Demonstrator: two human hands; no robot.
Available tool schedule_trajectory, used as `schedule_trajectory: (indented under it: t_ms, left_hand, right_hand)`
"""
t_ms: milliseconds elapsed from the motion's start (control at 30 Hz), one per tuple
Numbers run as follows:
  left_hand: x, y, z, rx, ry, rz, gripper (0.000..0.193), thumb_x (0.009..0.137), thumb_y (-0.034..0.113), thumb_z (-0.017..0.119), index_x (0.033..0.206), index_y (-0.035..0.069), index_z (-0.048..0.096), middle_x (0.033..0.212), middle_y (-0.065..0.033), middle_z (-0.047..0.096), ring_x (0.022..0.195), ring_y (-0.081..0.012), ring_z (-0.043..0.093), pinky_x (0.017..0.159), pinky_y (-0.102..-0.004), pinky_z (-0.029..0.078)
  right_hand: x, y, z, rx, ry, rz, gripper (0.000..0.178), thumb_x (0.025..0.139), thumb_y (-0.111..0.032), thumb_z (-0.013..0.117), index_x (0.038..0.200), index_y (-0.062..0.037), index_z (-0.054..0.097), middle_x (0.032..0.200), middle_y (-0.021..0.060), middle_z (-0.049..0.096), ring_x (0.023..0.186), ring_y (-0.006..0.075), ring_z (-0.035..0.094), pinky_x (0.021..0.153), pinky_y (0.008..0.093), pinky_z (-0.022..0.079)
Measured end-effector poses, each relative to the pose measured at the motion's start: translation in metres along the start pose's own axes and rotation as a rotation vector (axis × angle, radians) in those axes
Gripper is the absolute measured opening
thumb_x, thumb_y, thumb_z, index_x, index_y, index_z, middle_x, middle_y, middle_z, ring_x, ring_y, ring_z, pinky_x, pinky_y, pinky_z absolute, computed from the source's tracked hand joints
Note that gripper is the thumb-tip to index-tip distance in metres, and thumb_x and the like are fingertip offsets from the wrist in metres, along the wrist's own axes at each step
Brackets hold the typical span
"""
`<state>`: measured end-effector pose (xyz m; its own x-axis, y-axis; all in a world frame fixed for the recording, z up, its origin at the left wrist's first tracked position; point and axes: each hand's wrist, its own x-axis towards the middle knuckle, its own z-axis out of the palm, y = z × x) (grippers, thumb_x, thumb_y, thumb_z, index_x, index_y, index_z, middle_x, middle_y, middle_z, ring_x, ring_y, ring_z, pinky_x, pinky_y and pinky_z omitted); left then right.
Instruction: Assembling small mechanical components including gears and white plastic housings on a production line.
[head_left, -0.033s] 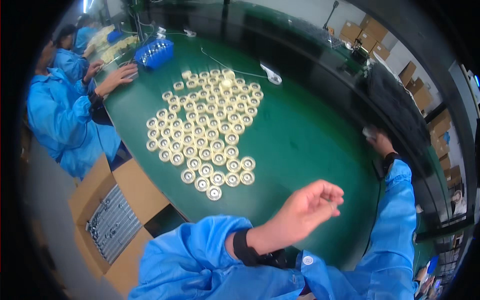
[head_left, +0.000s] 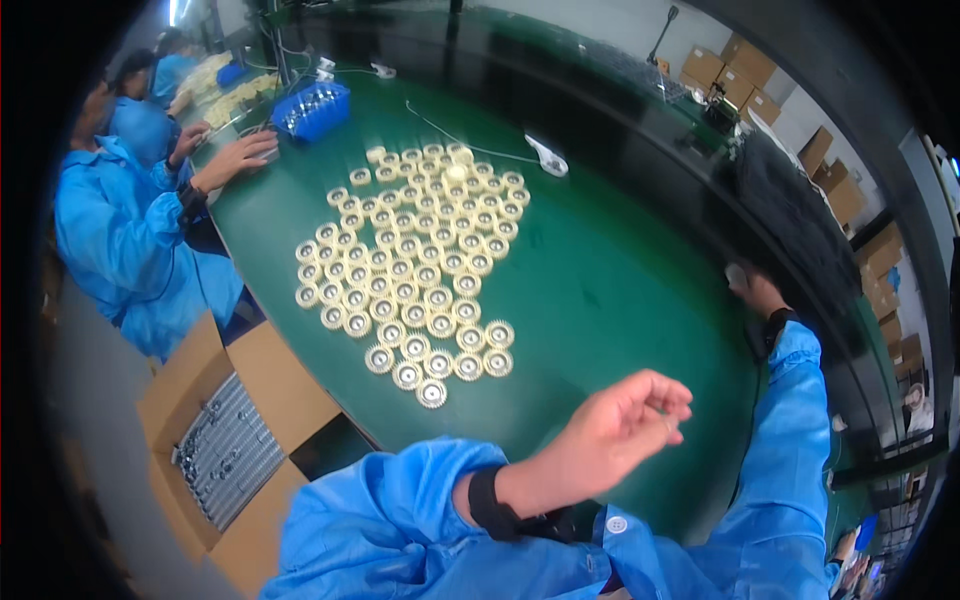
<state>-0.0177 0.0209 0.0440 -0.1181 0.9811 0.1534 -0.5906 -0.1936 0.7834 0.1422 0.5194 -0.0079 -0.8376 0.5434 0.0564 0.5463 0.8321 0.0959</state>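
My left hand (head_left: 622,428) hovers above the near part of the green table, palm turned sideways. Its fingers are loosely curled, with a gap to the thumb, and I make out nothing in them. Stretched out to the far right, my right hand (head_left: 762,295) closes around a small pale grey object (head_left: 737,278) by the table's edge; its kind is too blurred to tell. Left of my left hand, many cream toothed gear wheels (head_left: 438,322) with metal centres lie flat in a loose patch. A couple of cream pieces (head_left: 457,173) rest on top at its far end.
An open cardboard box (head_left: 290,385) with rows of metal parts stands at the table's left edge. A blue bin (head_left: 312,112) of metal parts sits at the far left, near a co-worker's hand (head_left: 240,160). A white plug-like piece (head_left: 548,157) with a cord lies beyond the gears.
The whole view has shifted very slightly. My left hand sits a touch lower in the picture; the right hand keeps its hold at the table's edge.
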Motion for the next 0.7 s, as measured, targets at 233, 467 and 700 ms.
schedule_trajectory:
  t_ms: [233, 467, 700]
  left_hand:
    - [-0.015, 0.006, 0.003, -0.042, -0.025, -0.029, 0.028, 0.097, 0.01, 0.051, 0.122, 0.0, 0.048, 0.109, -0.0073, 0.056, 0.093, -0.0099, 0.056, 0.087, -0.0253, 0.046]
    - [0.004, -0.017, 0.01, 0.1, 0.032, 0.066, 0.015, 0.09, 0.01, 0.056, 0.102, 0.001, 0.053, 0.083, -0.0054, 0.056, 0.066, -0.0084, 0.058, 0.06, -0.0225, 0.045]
    - [-0.001, -0.017, 0.007, 0.158, 0.057, 0.109, 0.013, 0.09, 0.01, 0.052, 0.099, 0.001, 0.051, 0.078, -0.0049, 0.056, 0.063, -0.0092, 0.058, 0.058, -0.0228, 0.045]
  right_hand:
    - [0.112, -0.222, -0.021, 0.438, 0.243, -0.154, 0.06, 0.078, -0.022, 0.067, 0.132, -0.0029, 0.049, 0.132, 0.0245, 0.049, 0.123, 0.0375, 0.047, 0.103, 0.0402, 0.039]
    - [0.199, -0.307, 0.045, 0.332, 0.242, -0.017, 0.062, 0.088, -0.047, 0.056, 0.144, -0.0313, 0.034, 0.139, 0.0246, 0.041, 0.126, 0.0442, 0.04, 0.102, 0.0546, 0.035]
    - [0.188, -0.27, 0.052, 0.774, 0.381, -0.183, 0.043, 0.089, -0.021, 0.059, 0.131, -0.0132, 0.053, 0.116, 0.0088, 0.06, 0.104, 0.0247, 0.057, 0.088, 0.0351, 0.046]
